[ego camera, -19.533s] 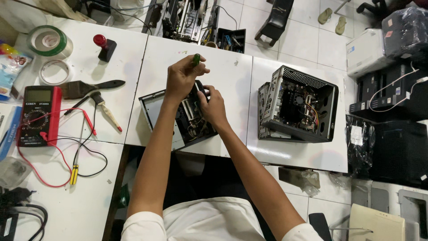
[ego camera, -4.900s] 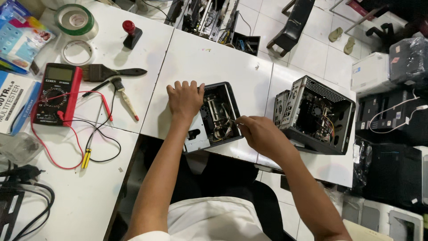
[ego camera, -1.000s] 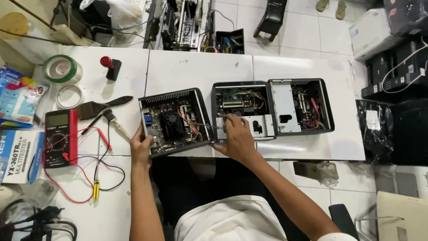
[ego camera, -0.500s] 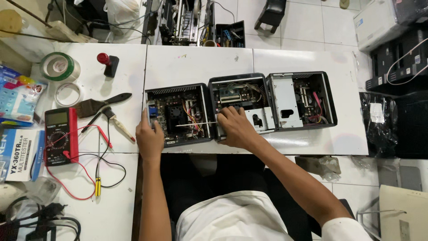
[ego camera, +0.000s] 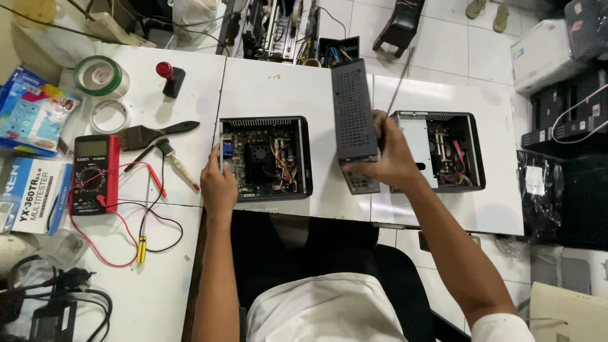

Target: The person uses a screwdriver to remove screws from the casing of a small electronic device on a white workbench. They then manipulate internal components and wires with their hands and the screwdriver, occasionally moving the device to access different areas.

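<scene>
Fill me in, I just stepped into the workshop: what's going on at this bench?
A person seated at a white table is working on small computer cases. The right hand holds one dark case tipped up on its side, between two others. The left hand rests on the left edge of an open case with its circuit board exposed. A second open case lies to the right. A red multimeter, a brush and tape rolls lie to the left.

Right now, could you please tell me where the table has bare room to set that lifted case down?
Bare patches: between the open black computer case and the second open case, under the lifted grey case in the right hand; also behind the open black case. Crowded: around the red multimeter.
</scene>
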